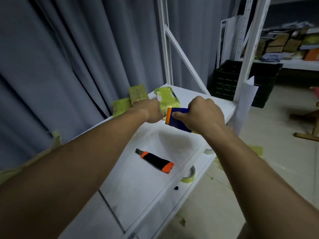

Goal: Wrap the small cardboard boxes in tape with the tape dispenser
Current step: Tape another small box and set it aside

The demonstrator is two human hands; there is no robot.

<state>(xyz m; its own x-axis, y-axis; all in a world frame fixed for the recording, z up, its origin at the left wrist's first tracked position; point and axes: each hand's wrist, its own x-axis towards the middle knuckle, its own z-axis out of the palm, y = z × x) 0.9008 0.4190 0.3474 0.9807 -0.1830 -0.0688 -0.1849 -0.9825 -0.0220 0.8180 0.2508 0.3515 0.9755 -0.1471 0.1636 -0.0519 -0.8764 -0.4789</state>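
Observation:
On the white shelf (172, 145) lies a small box (166, 98) wrapped in yellow-green tape. My left hand (149, 111) rests on its near left edge, fingers curled against it. My right hand (202, 114) grips a blue tape dispenser (177, 120) with an orange front edge, held just to the right of the box's near end. Two more yellow-taped boxes (138, 94) sit at the shelf's back left corner, beside the curtain.
An orange and black utility knife (155, 160) lies mid-shelf, blade out. Tape rolls (189, 176) sit below the shelf's right edge. Grey curtain (69, 66) hangs at left. White rack posts (166, 40), a black crate (229, 80) and tape scraps on the floor lie at right.

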